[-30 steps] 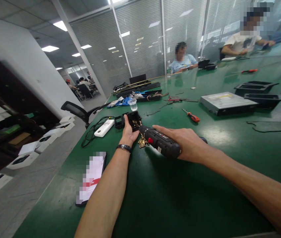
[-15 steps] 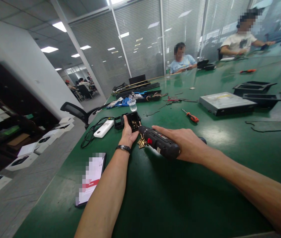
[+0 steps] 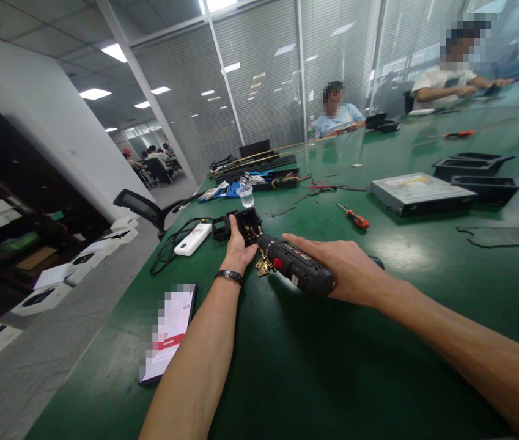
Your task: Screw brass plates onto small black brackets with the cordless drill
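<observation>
My left hand (image 3: 239, 245) is closed on a black box-shaped housing (image 3: 249, 219), its thumb laid along the near side. Small brass-coloured parts show inside the housing's open face. My right hand (image 3: 348, 269) grips a black cordless drill (image 3: 298, 264) with a red switch, and the drill's nose points into that open face. Whether the bit touches a screw is too small to tell. Several brass-coloured metal pieces (image 3: 265, 265) lie on the table just below the drill's nose. Another black frame-like part (image 3: 219, 228) sits left of my left hand.
On the green table (image 3: 332, 379) are a phone (image 3: 167, 336), a white power bank (image 3: 193, 239) with a black cable, and a clear plastic cup (image 3: 246, 197). To the right lie a screwdriver (image 3: 355, 218), a metal drive (image 3: 419, 194) and black trays (image 3: 488, 188). Two people sit across the table.
Both hands keep the same hold, with the drill still at the housing. The whole view has shifted very slightly. The person at far right has moved their arms a little.
</observation>
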{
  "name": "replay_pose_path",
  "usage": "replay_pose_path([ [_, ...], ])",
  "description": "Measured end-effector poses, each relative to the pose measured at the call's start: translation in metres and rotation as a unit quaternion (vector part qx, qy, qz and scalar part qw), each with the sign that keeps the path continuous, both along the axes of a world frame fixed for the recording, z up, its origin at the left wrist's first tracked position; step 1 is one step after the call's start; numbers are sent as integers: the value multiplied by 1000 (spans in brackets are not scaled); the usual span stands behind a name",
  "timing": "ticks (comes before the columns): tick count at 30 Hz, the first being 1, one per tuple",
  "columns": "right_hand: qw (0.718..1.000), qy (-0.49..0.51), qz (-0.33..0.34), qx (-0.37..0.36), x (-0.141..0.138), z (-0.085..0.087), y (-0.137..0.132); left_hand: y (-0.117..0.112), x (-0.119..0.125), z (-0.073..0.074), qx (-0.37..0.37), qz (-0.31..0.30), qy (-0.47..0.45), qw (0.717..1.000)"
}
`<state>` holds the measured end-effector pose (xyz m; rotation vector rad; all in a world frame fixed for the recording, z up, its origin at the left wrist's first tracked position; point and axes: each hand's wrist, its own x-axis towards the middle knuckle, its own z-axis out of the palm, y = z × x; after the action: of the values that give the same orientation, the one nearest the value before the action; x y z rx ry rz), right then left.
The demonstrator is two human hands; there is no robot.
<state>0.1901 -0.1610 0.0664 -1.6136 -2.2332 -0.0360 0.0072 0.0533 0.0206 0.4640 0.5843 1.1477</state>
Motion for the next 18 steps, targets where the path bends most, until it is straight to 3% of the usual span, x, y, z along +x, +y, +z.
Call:
replay_pose_path([
  [18, 1000, 5, 5, 9, 2, -3, 2, -2, 0, 1, 4, -12, 24, 1000],
])
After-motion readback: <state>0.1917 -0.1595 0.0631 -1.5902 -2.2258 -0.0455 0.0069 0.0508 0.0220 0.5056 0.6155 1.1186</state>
